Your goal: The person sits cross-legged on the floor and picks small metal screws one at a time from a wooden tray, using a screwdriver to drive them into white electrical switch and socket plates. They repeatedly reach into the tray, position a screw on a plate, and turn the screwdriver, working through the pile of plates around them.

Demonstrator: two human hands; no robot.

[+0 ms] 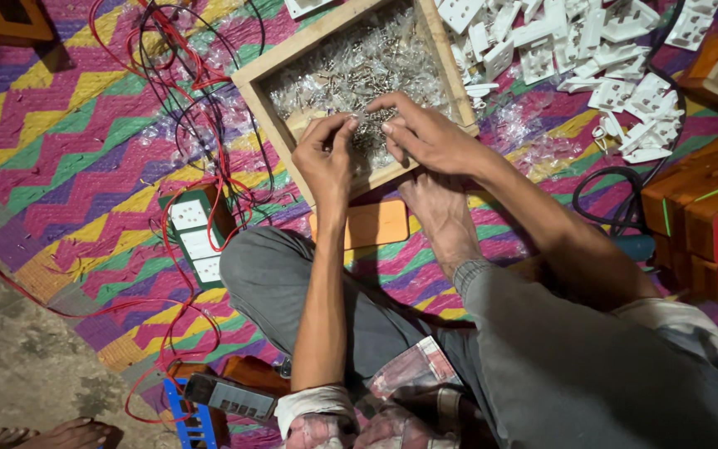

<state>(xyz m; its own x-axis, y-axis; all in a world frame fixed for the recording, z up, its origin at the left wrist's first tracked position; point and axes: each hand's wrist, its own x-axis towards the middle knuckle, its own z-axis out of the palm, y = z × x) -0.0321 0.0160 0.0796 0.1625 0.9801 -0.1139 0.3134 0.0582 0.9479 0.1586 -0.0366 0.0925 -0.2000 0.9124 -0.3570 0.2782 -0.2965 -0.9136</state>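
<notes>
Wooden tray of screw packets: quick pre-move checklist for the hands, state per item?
1. Both hands over the wooden tray: ok, left hand and right hand sit above its near edge.
2. Small clear packet pinched between both hands: ok, but contents cannot tell.
3. Stock in tray: ok, clear packets of screws fill it.
4. White socket parts within reach: ok, piled beside the tray, on the right.
5. Red and black wires apart from the hands: ok, lying left of the tray.
6. Socket strip wired: cannot tell.
</notes>
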